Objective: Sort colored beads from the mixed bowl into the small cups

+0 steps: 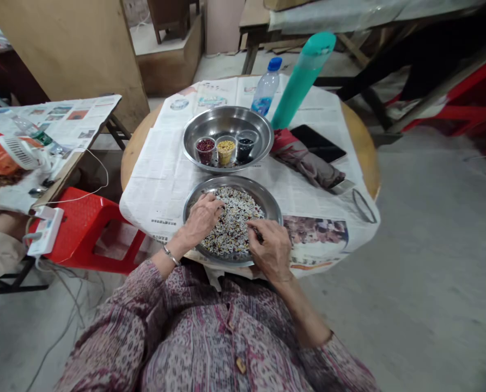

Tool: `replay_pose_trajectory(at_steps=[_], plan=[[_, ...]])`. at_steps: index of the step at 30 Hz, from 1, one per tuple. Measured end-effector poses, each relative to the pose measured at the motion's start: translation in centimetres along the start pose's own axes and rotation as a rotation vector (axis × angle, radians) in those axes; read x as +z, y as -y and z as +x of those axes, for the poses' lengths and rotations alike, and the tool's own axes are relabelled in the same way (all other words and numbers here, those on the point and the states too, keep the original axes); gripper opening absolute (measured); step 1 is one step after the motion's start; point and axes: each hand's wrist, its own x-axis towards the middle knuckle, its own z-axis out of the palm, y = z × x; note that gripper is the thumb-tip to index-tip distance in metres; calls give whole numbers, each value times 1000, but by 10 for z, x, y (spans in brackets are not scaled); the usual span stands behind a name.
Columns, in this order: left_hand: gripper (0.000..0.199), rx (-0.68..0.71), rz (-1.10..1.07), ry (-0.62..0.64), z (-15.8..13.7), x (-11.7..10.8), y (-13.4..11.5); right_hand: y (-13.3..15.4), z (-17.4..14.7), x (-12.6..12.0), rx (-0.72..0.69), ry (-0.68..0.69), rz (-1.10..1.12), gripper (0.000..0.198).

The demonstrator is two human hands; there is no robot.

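A steel basin (275, 202) near the table's front edge holds a spread of mixed white grains and darker beans (234, 218). Over its left side is my left hand (204, 218), a bracelet at the wrist, its fingers bent and closed at the grains. My right hand (271, 245) is curled at the right rim, thumb and fingers drawn together; something dark shows inside, too small to name. Behind stands a second steel basin (226, 117) with three clear cups: one of red beans (205, 151), one of yellow kernels (225, 152), one of black beans (245, 148).
Newspaper (153, 179) covers the round table. Beyond the basins stand a blue-capped bottle (265, 90) and a tall green cylinder (304, 79). To the right lie a folded umbrella (308, 160) and a dark flat device (319, 142). A red stool (79, 228) and power strip (46, 231) are left.
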Motion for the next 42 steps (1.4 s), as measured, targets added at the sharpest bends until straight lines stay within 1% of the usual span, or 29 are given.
replay_pose_trajectory(at_steps=[3, 6, 9, 13, 15, 17, 19, 23, 26, 29, 32, 35, 38, 42], plan=[[17, 23, 11, 56, 9, 3, -2, -1, -1, 2, 9, -62, 52, 15], [20, 20, 24, 78, 13, 5, -3, -2, -3, 3, 7, -104, 80, 14], [20, 19, 20, 58, 12, 7, -2, -3, -5, 4, 4, -127, 94, 14], [16, -10, 21, 13, 9, 10, 0, -4, -5, 4, 19, -113, 82, 14], [15, -33, 13, -21, 6, 11, -1, -3, -4, 3, 22, -78, 64, 14], [15, -44, -8, -50, 2, 10, -2, -2, -2, 0, 23, -11, 28, 15], [15, -44, -32, -63, -1, 7, -3, 0, 0, -2, 23, 59, -18, 17], [14, -50, -74, -73, -11, -1, -6, 2, 2, -5, 10, 148, -69, 20], [16, -52, -97, -77, -23, -7, -10, 2, 4, -8, -13, 216, -66, 22], [18, -58, -86, -73, -39, -11, -17, 2, 7, -9, -52, 274, -4, 21], [17, -58, -59, -79, -54, -12, -23, 3, 12, -9, -101, 314, 33, 22], [16, -40, -58, -103, -62, -11, -26, 7, 17, -4, -142, 335, 38, 22], [17, -25, -66, -136, -64, -7, -27, 13, 20, 2, -176, 373, 0, 22], [16, -44, -76, -183, -63, -4, -28, 15, 21, 7, -192, 412, -59, 23]])
